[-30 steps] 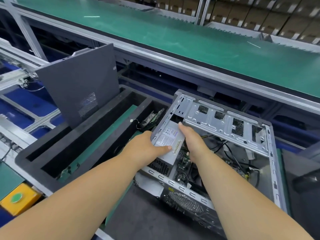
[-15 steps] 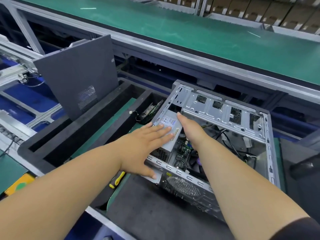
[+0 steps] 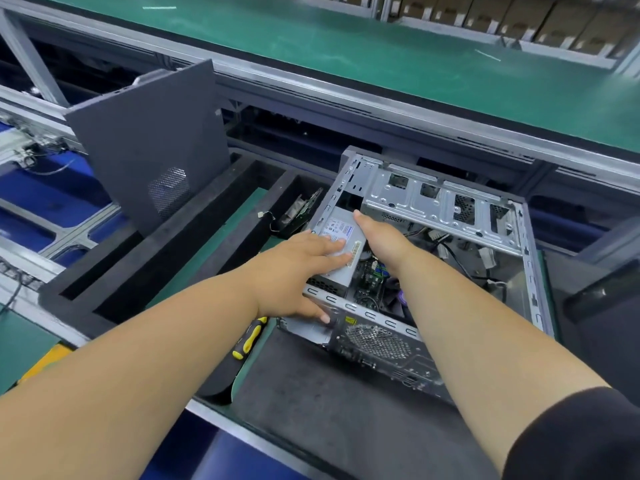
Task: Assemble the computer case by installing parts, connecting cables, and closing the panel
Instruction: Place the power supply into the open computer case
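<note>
While the power supply (image 3: pixel 341 247) sat in the near-left corner of the open case (image 3: pixel 530 258), my left hand (image 3: pixel 304 268) pressed flat, fingers spread, on its label; my right hand (image 3: pixel 384 240) gripped its inner side. Seating it seemed underway; fastening probably followed.

One second ago the left hand (image 3: pixel 298 268) gripped the edge of the power supply (image 3: pixel 337 251) with curled fingers. Now it lies flat on the labelled top, fingers stretched out, and the thumb reaches down to the rear frame of the computer case (image 3: pixel 450 362). The right hand (image 3: pixel 384 237) sits a little lower along the right side of the power supply. The yellow-and-black screwdriver (image 3: pixel 249 336), hidden before, now shows under the left forearm.
</note>
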The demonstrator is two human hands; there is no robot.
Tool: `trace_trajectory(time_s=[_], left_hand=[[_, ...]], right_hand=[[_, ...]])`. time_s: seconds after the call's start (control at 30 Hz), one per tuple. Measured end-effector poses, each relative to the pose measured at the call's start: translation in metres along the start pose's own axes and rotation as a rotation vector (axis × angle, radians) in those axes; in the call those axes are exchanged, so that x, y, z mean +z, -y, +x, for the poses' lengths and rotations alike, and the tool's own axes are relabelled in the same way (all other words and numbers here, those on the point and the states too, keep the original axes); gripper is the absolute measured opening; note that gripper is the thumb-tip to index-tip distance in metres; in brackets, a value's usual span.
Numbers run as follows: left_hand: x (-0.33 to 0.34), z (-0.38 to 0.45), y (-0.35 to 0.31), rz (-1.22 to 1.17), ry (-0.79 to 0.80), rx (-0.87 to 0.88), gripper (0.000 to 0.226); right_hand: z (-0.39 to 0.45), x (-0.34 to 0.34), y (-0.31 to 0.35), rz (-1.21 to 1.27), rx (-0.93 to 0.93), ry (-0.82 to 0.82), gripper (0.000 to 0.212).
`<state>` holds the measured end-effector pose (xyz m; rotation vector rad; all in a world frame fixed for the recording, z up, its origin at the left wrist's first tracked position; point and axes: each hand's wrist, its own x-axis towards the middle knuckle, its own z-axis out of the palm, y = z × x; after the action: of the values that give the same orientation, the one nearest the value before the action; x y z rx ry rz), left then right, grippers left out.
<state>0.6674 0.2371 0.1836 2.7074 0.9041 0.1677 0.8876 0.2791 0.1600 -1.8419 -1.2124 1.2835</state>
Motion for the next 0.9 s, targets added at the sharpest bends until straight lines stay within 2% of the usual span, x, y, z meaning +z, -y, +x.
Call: trace_trajectory(time_s=[0.2, 0.37, 0.47, 0.53, 0.6, 0.7, 0.73, 0.83, 0.9], left_hand=[[0.001, -0.002, 0.000, -0.013, -0.053, 0.022, 0.096], [0.002, -0.011, -0.004, -0.026, -0.150, 0.054, 0.076], [0.002, -0.014, -0.002, -0.027, -0.160, 0.072, 0.072], [-0.001, -0.014, 0.002, 0.017, -0.130, 0.102, 0.079], [0.001, -0.015, 0.007, 0.101, -0.074, 0.099, 0.097], [0.005, -0.014, 0.010, 0.190, 0.019, 0.045, 0.115], [0.006, -0.013, 0.011, 0.198, 0.031, 0.042, 0.117], [0.006, -0.011, 0.010, 0.165, 0.022, 0.044, 0.117], [0.008, -0.011, 0.010, 0.123, -0.016, 0.042, 0.115]], right_hand=[[-0.005, 0.002, 0.003, -0.033, 0.029, -0.035, 0.059], [-0.010, 0.006, 0.002, -0.135, 0.026, -0.034, 0.071], [-0.015, 0.005, 0.004, -0.156, 0.052, 0.000, 0.074], [-0.018, 0.003, 0.006, -0.157, 0.080, 0.011, 0.073], [-0.022, 0.001, 0.011, -0.190, 0.094, -0.008, 0.069], [-0.026, 0.003, 0.020, -0.248, -0.059, -0.063, 0.034], [-0.026, 0.007, 0.023, -0.269, -0.091, -0.074, 0.032], [-0.028, 0.018, 0.028, -0.347, -0.065, -0.097, 0.050], [-0.028, 0.022, 0.028, -0.387, -0.076, -0.123, 0.054]])
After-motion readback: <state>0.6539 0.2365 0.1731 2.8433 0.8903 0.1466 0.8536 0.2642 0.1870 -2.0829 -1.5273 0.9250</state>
